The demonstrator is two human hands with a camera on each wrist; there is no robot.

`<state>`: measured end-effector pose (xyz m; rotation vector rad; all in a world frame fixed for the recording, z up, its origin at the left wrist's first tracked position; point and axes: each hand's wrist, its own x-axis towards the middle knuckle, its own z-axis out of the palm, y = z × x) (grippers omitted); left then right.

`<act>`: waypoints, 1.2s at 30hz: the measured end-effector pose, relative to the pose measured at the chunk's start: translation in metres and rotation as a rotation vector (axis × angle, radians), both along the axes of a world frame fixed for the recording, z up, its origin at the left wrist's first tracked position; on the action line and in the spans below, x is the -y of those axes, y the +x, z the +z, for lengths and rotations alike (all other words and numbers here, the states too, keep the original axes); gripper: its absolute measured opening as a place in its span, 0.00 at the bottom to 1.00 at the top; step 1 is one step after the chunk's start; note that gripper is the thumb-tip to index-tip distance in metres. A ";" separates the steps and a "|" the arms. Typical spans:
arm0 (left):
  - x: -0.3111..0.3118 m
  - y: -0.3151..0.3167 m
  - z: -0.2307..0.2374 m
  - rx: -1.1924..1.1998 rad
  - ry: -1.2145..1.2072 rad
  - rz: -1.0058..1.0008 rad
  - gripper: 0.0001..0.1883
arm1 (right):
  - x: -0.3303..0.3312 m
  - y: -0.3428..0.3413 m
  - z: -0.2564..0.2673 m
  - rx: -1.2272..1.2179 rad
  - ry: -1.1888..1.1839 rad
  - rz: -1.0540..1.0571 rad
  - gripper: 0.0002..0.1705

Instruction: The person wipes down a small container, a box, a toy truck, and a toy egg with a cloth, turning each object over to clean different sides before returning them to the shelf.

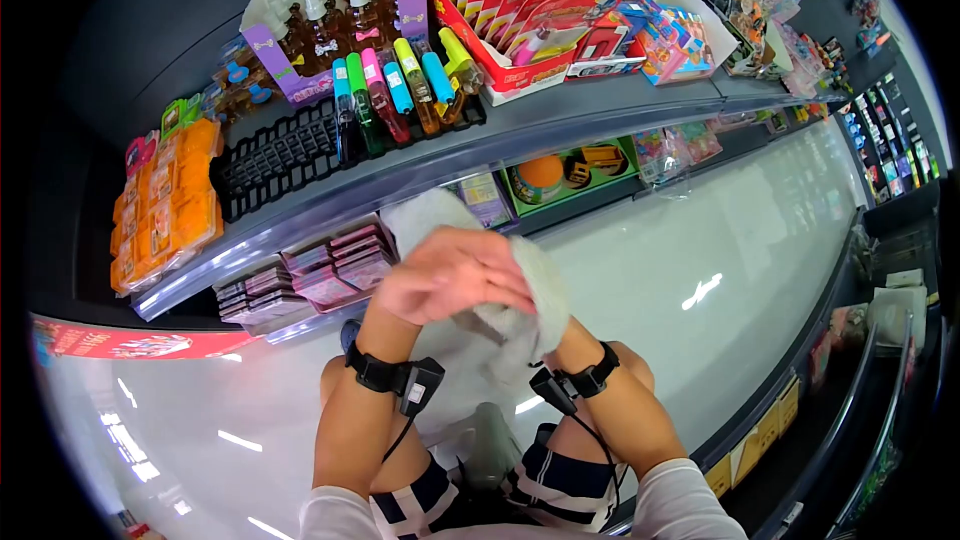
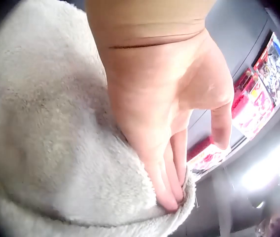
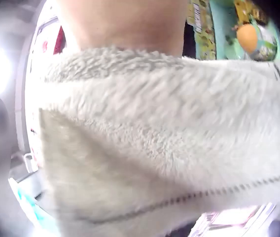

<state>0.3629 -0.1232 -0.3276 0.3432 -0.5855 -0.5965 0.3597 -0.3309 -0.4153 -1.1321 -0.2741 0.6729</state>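
A light grey fluffy cloth (image 1: pixel 545 290) is wrapped over my right hand, which it hides; only the right forearm (image 1: pixel 630 410) and wrist show beside it. My left hand (image 1: pixel 455 275) touches the cloth with its fingers extended. In the left wrist view, the left hand (image 2: pixel 164 108) has nearly straight fingers with their tips at a fold of the cloth (image 2: pixel 76 163), and its thumb stands apart. The cloth (image 3: pixel 169 133) fills most of the right wrist view below the forearm (image 3: pixel 125 24). How the right fingers lie is hidden.
Beyond my hands runs a shelf edge (image 1: pixel 400 175) with spray bottles (image 1: pixel 357 10), coloured-cap bottles (image 1: pixel 375 90), orange packs (image 1: pixel 165 205) and red-edged packages (image 1: pixel 530 20). Lower down are small boxes (image 1: pixel 340 265) and a green toy box (image 1: pixel 575 180). Another shelf unit stands on the right.
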 end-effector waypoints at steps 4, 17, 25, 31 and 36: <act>-0.012 0.010 -0.012 0.038 0.037 0.271 0.37 | -0.040 0.006 0.061 0.251 0.060 -0.030 0.29; 0.055 0.011 -0.007 0.674 0.926 0.834 0.28 | -0.046 0.019 0.029 -0.481 0.528 -0.597 0.30; 0.071 0.005 -0.004 0.838 0.936 0.891 0.32 | -0.054 0.014 -0.006 -0.607 0.445 -0.748 0.32; 0.066 0.012 -0.017 0.568 0.979 0.802 0.29 | -0.066 0.018 -0.021 -0.640 0.445 -0.796 0.34; 0.058 0.022 -0.039 0.269 0.981 0.703 0.26 | -0.066 0.021 0.021 -0.824 0.419 -0.829 0.30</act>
